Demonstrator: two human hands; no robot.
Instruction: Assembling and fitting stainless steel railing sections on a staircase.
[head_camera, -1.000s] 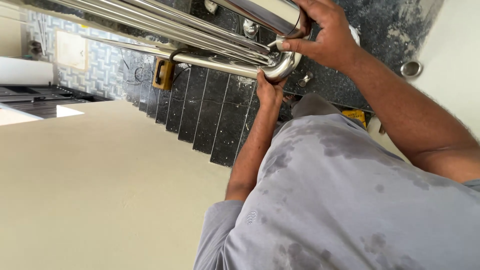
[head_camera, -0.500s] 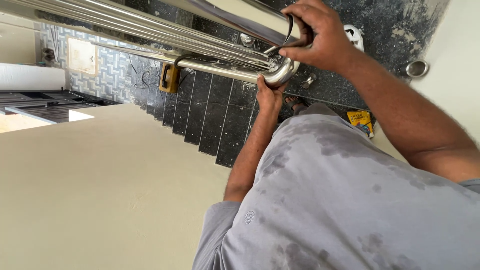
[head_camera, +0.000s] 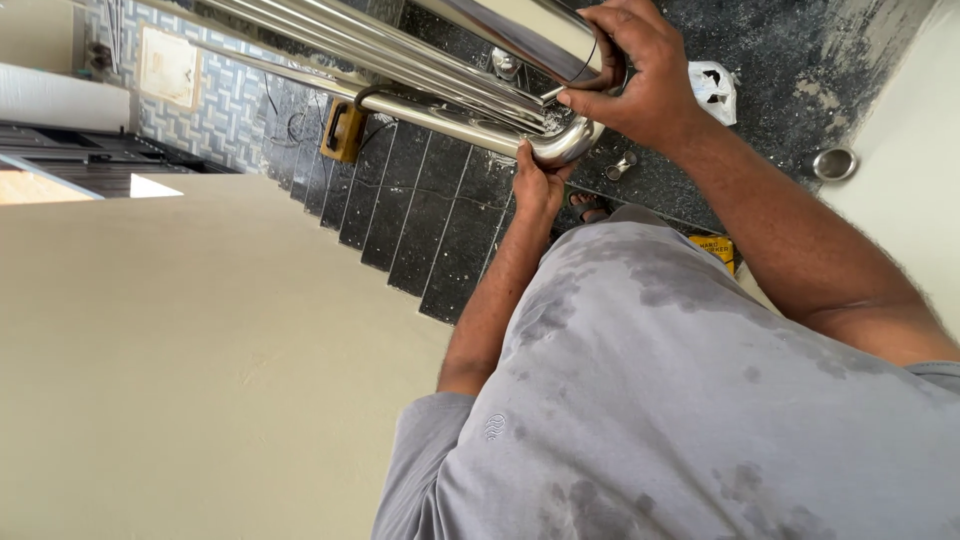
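Curving back at the top of the staircase, the polished steel handrail bend (head_camera: 565, 148) is steadied from two sides; the left hand (head_camera: 538, 185) is cupped under it, fingers closed on the tube, forearm raised steeply — the right hand (head_camera: 640, 75) is wrapped over the thick upper rail (head_camera: 520, 35), wrist bent; dark stair treads (head_camera: 420, 215) lie beyond.

A small yellow package (head_camera: 722, 250) with dark print is lying on the dark floor at about three o'clock, half hidden behind the grey shirt. A crumpled white plastic bag (head_camera: 714, 88) is sitting near one o'clock.
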